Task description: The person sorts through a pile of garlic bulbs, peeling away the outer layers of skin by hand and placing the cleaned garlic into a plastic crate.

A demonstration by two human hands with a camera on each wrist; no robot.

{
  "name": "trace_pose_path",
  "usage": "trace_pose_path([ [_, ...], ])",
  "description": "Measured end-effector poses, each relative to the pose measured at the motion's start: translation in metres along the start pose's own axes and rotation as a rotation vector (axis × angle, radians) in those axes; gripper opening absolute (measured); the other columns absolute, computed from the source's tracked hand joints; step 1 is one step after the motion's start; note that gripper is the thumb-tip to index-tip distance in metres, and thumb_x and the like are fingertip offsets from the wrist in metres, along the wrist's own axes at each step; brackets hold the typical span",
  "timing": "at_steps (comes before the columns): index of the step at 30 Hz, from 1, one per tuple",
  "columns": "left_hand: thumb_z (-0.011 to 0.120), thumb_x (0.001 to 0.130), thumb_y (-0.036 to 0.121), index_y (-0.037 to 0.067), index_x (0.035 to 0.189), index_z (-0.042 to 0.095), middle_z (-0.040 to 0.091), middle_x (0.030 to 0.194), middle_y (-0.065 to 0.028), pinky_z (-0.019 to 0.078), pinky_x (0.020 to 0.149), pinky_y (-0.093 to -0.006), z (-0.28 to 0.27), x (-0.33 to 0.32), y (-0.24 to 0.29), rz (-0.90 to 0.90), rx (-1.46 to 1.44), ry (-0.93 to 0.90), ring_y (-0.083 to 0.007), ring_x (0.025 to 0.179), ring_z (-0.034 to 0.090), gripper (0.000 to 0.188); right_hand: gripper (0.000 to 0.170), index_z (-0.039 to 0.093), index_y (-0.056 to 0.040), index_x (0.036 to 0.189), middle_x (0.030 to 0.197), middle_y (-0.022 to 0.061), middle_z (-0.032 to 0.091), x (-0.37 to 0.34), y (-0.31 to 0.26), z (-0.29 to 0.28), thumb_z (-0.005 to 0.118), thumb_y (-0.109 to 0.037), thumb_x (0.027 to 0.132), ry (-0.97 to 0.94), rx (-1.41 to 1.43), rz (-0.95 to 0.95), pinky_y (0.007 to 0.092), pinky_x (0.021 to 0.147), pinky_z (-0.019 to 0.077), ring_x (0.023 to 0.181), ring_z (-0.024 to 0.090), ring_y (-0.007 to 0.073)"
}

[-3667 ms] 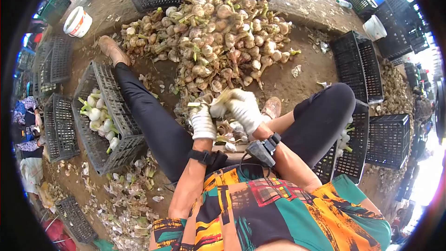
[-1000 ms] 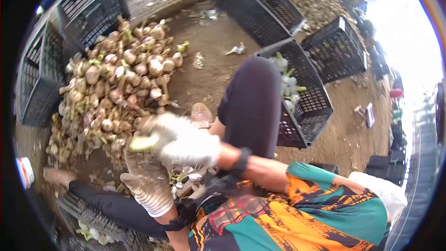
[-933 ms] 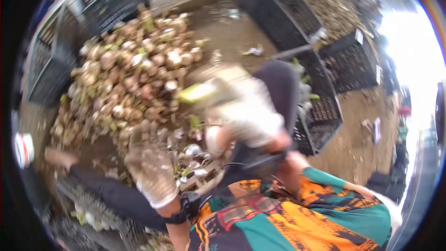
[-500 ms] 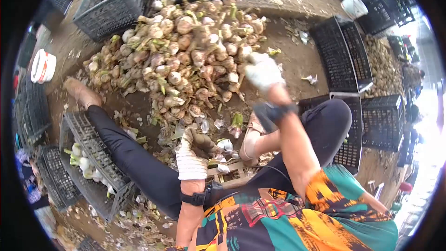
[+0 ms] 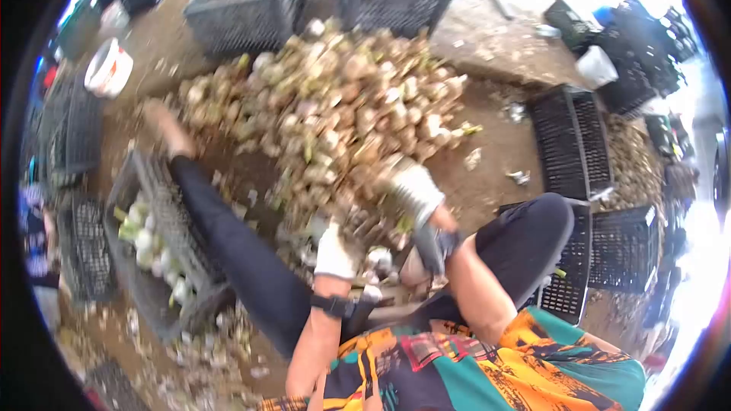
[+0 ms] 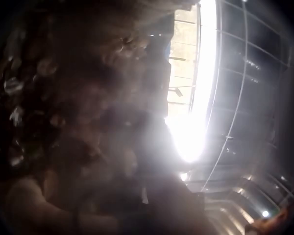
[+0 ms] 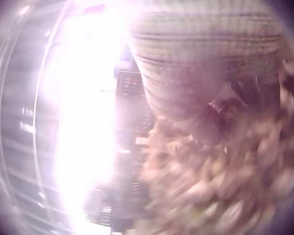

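Observation:
A heap of garlic bulbs point(image 5: 350, 99) with stalks and dry skins lies on the ground between the person's legs. At its near edge, the right hand point(image 5: 411, 189) in a white knitted glove points inward and left. In the right wrist view, the striped glove point(image 7: 206, 58) spans the top, with a dark reddish-brown patch under its fingers; motion blur means I cannot tell what is held. The left hand point(image 5: 339, 250), gloved too, is nearer the body, its blurred fingers reaching towards the heap. The left wrist view is dark and washed out by glare.
A crate with trimmed white garlic point(image 5: 164, 247) stands beside the left leg, another crate point(image 5: 567, 259) behind the right knee. Crates point(image 5: 244, 23) back the heap. A white bucket point(image 5: 109, 68) stands at the far left. Loose skins point(image 5: 205, 365) litter the ground.
The right hand swung out towards the right-side crate with a pale-green stalk, reached the heap's right edge, and now is drawn back nearer the left hand. The head view has swung about.

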State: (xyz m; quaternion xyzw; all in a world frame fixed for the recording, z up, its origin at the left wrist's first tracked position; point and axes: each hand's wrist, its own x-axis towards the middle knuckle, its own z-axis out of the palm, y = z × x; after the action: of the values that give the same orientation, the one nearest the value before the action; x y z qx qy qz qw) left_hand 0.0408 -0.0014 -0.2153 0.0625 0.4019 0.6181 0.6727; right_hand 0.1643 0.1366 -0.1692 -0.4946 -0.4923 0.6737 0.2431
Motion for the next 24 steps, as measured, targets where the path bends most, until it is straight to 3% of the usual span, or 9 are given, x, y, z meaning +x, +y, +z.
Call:
trace_pose_path([
  [1, 0.055, 0.092, 0.034, 0.007, 0.112, 0.056, 0.061, 0.105, -0.0103, 0.0497, 0.087, -0.0366, 0.013, -0.007, 0.001, 0.232, 0.495, -0.051, -0.0238, 0.097, 0.059, 0.034, 0.038, 0.06, -0.0012, 0.1, 0.095, 0.0126, 0.06, -0.028, -0.005, 0.011, 0.07, -0.024, 0.072, -0.139, -0.138, -0.115, 0.0363, 0.075, 0.0431, 0.088, 0.055, 0.0278],
  [4, 0.047, 0.094, 0.035, 0.005, 0.125, 0.052, 0.055, 0.124, -0.013, 0.0406, 0.101, -0.0434, 0.0, 0.008, 0.0, -0.108, -0.313, -0.251, -0.0278, 0.114, 0.052, 0.043, 0.051, 0.056, -0.006, 0.121, 0.123, 0.0172, 0.053, -0.076, -0.019, 0.022, 0.064, -0.034, 0.079, -0.303, -0.504, -0.207, 0.0373, 0.102, 0.0344, 0.119, 0.044, 0.0321],
  [7, 0.052, 0.092, 0.03, 0.008, 0.117, 0.054, 0.059, 0.11, -0.0121, 0.0506, 0.082, -0.0407, -0.006, 0.008, -0.001, -0.096, -0.181, 0.047, -0.0246, 0.099, 0.058, 0.034, 0.046, 0.059, -0.0041, 0.116, 0.108, 0.0121, 0.062, -0.052, 0.034, 0.016, 0.068, -0.029, 0.079, -0.131, -0.26, -0.248, 0.0352, 0.089, 0.0449, 0.099, 0.057, 0.0239],
  [9, 0.055, 0.094, 0.015, 0.013, 0.133, 0.046, 0.059, 0.114, -0.0117, 0.0539, 0.083, -0.0421, -0.002, -0.001, 0.004, -0.038, 0.044, 0.172, -0.0272, 0.098, 0.06, 0.04, 0.043, 0.061, -0.005, 0.114, 0.095, 0.0061, 0.065, -0.085, -0.024, 0.014, 0.068, -0.03, 0.08, -0.217, -0.162, 0.033, 0.0299, 0.074, 0.0504, 0.086, 0.061, 0.016],
  [10, 0.055, 0.094, 0.013, 0.013, 0.132, 0.047, 0.059, 0.114, -0.0117, 0.0538, 0.083, -0.0413, 0.01, -0.007, 0.009, 0.006, 0.1, 0.124, -0.0264, 0.098, 0.06, 0.039, 0.036, 0.062, -0.0067, 0.11, 0.086, 0.0018, 0.065, -0.071, 0.012, 0.017, 0.069, -0.029, 0.082, -0.167, -0.026, -0.103, 0.0269, 0.062, 0.0508, 0.078, 0.06, 0.0117],
  [15, 0.052, 0.093, 0.003, 0.011, 0.128, 0.052, 0.058, 0.115, -0.0115, 0.0531, 0.082, -0.0372, 0.055, -0.046, 0.014, 0.203, 0.347, -0.032, -0.0224, 0.097, 0.059, 0.035, 0.016, 0.066, -0.0081, 0.082, 0.068, -0.0012, 0.06, -0.079, 0.006, -0.001, 0.073, -0.022, 0.079, -0.132, 0.428, 0.151, 0.0261, 0.053, 0.0419, 0.061, 0.053, 0.0095],
  [18, 0.049, 0.093, -0.001, 0.005, 0.125, 0.052, 0.058, 0.111, -0.0097, 0.05, 0.082, -0.03, 0.054, -0.045, 0.011, 0.565, 0.836, 0.035, -0.0191, 0.094, 0.057, 0.033, 0.017, 0.068, -0.0064, 0.086, 0.071, -0.0007, 0.062, -0.081, 0.003, 0.002, 0.072, -0.022, 0.08, -0.168, 0.435, 0.168, 0.0258, 0.053, 0.0427, 0.062, 0.054, 0.0098],
  [22, 0.05, 0.093, 0.002, 0.005, 0.124, 0.053, 0.059, 0.106, -0.0075, 0.0505, 0.076, -0.0279, 0.046, -0.046, 0.003, 0.531, 0.705, 0.053, -0.0162, 0.087, 0.057, 0.031, 0.02, 0.069, -0.0046, 0.095, 0.081, -0.0005, 0.065, -0.076, 0.018, 0.003, 0.071, -0.019, 0.081, -0.189, 0.211, -0.086, 0.0276, 0.061, 0.0471, 0.072, 0.059, 0.0102],
  [24, 0.051, 0.093, 0.004, 0.006, 0.122, 0.054, 0.06, 0.102, -0.0068, 0.051, 0.071, -0.0271, 0.046, -0.047, 0.003, 0.469, 0.584, 0.051, -0.0149, 0.082, 0.058, 0.029, 0.024, 0.067, -0.0033, 0.103, 0.094, 0.0014, 0.066, -0.078, 0.012, -0.001, 0.069, -0.009, 0.08, -0.189, 0.194, 0.152, 0.0283, 0.072, 0.0518, 0.082, 0.063, 0.0112],
])
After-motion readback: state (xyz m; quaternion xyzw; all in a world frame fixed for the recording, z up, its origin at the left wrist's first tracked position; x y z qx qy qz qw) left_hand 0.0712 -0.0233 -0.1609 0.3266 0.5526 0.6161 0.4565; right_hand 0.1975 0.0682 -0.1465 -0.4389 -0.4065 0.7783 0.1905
